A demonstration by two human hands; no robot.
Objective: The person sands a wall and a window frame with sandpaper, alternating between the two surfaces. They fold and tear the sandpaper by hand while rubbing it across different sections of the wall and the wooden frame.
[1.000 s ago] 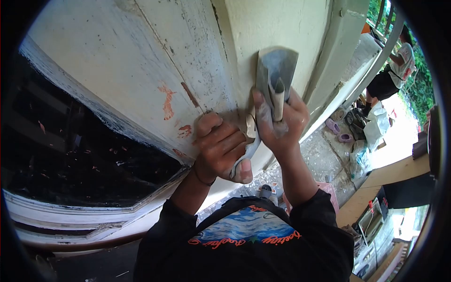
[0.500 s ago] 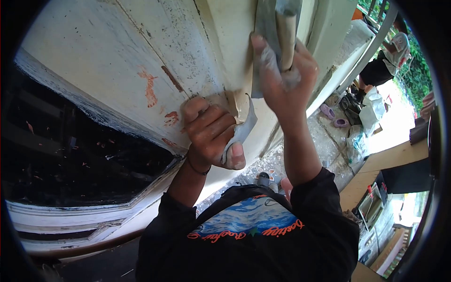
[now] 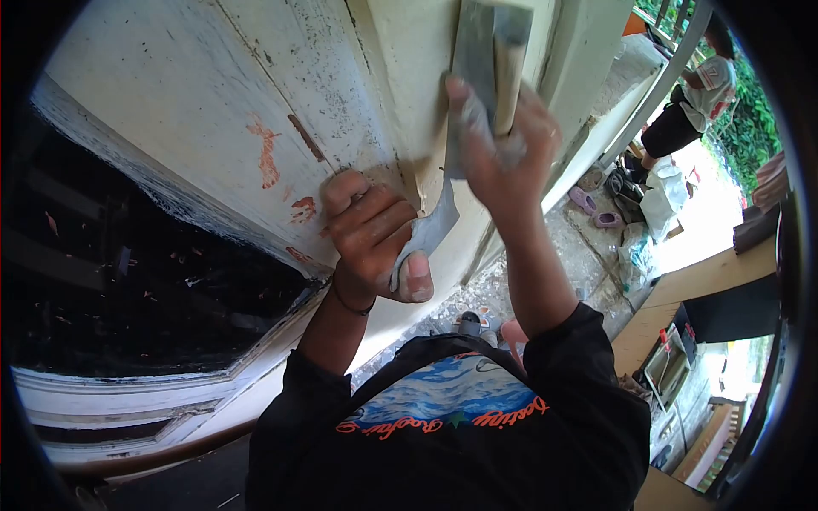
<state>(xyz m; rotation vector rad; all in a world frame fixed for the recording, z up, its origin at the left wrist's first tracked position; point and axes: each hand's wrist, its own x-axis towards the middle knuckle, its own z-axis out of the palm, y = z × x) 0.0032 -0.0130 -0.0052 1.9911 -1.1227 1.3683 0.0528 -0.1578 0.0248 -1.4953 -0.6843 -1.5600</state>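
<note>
My right hand (image 3: pixel 509 153) is closed round the wooden handle of a flat grey steel trowel (image 3: pixel 474 53). The trowel's long blade lies along the cream-painted wood panel (image 3: pixel 417 77), with my thumb along its left edge. Below and to the left, my left hand (image 3: pixel 372 228) is closed, its thumb pinching a thin, curved grey sheet (image 3: pixel 436 223) against the fingers. Its free upper corner points up close to the lower end of the trowel. The left knuckles are right at the panel's surface. Grey-white residue coats both thumbs.
Reddish bare patches (image 3: pixel 267 153) mark the white boards at left, above a dark window pane (image 3: pixel 153 255). Purple clogs (image 3: pixel 583 201) and plastic bags (image 3: pixel 637 260) lie on the floor at right. Another person (image 3: pixel 700 94) stands at the upper right, beside a railing.
My right hand and the trowel have shifted down and left in view, so more of the blade shows. My left hand keeps its pinch on the grey sheet.
</note>
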